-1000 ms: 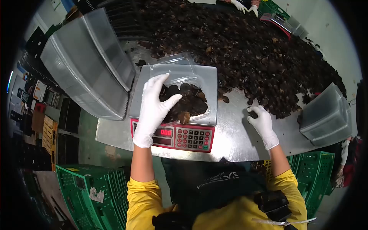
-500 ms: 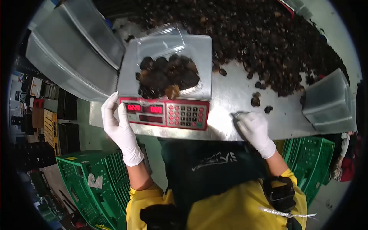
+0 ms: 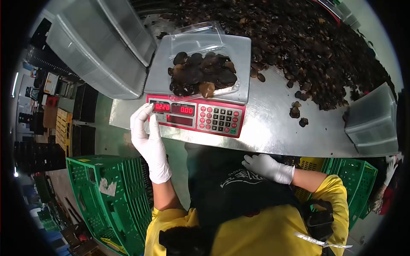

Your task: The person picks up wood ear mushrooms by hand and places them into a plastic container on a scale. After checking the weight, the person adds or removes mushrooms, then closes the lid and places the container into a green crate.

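A clear plastic clamshell box [image 3: 235, 90] lies with its lid folded back on the grey pan of a red digital scale [image 3: 156, 87]. Dark brown, glossy, rounded pieces [image 3: 200, 74] fill the box, with one lighter piece at its front edge. Red digits on the scale read 0.220 and 0.00. My left hand [image 3: 149, 143], in a white glove, is at the scale's front left corner, thumb and fingers apart, fingertips beside the display. My right hand [image 3: 269, 167], also gloved, is in front of my dark apron [image 3: 226, 200] below the table edge, its fingers curled in.
Dark pieces in a large heap [image 3: 299, 42] cover the back of the metal table [image 3: 277, 128]. Stacked clear containers [image 3: 98, 51] stand left of the scale, and another stack [image 3: 371, 123] at the right. Green crates [image 3: 106, 200] flank me below. A person's gloved hand [image 3: 390, 168] shows far right.
My right hand has moved from over the table down and left to in front of my apron. My left hand stays by the scale. The view has shifted slightly.
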Demonstrator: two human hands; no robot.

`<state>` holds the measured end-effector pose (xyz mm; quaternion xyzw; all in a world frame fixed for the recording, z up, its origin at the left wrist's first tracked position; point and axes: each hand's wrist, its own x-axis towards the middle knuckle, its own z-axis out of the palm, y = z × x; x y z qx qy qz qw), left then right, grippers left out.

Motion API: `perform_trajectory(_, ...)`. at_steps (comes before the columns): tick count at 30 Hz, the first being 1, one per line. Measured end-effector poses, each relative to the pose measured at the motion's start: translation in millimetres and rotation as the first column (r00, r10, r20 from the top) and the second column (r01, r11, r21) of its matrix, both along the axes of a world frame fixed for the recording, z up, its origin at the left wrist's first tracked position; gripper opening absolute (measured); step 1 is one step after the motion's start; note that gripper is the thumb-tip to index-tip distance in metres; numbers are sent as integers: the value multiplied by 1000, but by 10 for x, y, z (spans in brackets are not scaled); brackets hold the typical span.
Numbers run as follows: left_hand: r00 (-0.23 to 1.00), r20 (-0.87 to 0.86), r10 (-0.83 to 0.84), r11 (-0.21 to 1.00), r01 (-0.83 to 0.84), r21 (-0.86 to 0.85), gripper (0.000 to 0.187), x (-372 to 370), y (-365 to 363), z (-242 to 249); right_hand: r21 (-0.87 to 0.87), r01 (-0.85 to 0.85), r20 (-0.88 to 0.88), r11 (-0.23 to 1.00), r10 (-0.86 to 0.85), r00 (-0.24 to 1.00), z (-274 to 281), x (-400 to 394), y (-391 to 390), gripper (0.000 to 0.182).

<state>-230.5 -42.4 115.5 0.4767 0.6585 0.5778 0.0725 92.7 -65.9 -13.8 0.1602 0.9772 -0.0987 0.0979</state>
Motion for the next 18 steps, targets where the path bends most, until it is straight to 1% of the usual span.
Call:
perform_trajectory(1,1000,-5,18,1000,-18,-6,21,18,-30,23,-89,-33,65,995,38,997,28,20,35,23)
perform_trajectory(2,999,12,37,999,-37,-1,22,40,-78,65,-192,29,-96,981,-48,994,75,107,46,23)
perform_trajectory(3,998,35,48,999,-48,-2,22,44,-138,97,-304,81,-238,949,-158,958,131,230,31,22)
perform_trajectory(4,992,-91,86,994,-91,-52,23,-14,-216,89,-229,156,-242,961,-212,947,178,353,-21,19)
perform_trajectory(5,995,51,84,996,-82,-33,24,-35,-279,47,-219,279,-410,935,-348,843,222,451,-75,15)
perform_trajectory(7,997,-30,76,996,-78,-50,24,-31,-389,91,-54,470,-430,881,-445,785,196,697,-153,16)
perform_trajectory(8,996,48,69,997,-67,-41,22,-9,-435,83,-23,484,-456,875,-440,773,190,783,-185,20)
perform_trajectory(9,998,10,54,998,-54,-35,21,5,-468,75,9,498,-483,867,-432,762,185,851,-212,24)
perform_trajectory(11,997,58,56,994,-50,-97,22,64,-508,69,7,504,-485,864,-438,757,97,868,-292,27)
perform_trajectory(13,999,50,1,997,4,-82,22,140,-493,100,-36,499,-543,866,-436,717,99,683,-331,35)
perform_trajectory(14,999,40,-31,997,34,-68,22,163,-486,128,-40,505,-517,862,-450,728,142,562,-337,39)
perform_trajectory(15,995,-84,-55,998,53,-32,20,168,-452,137,-49,519,-433,853,-487,759,155,425,-332,40)
perform_trajectory(17,987,-151,-62,998,61,-10,19,162,-415,155,-9,523,-261,852,-507,822,-29,218,-339,43)
perform_trajectory(18,993,-110,-29,1000,29,3,20,226,-417,219,39,543,-239,839,-520,820,-234,158,-346,35)
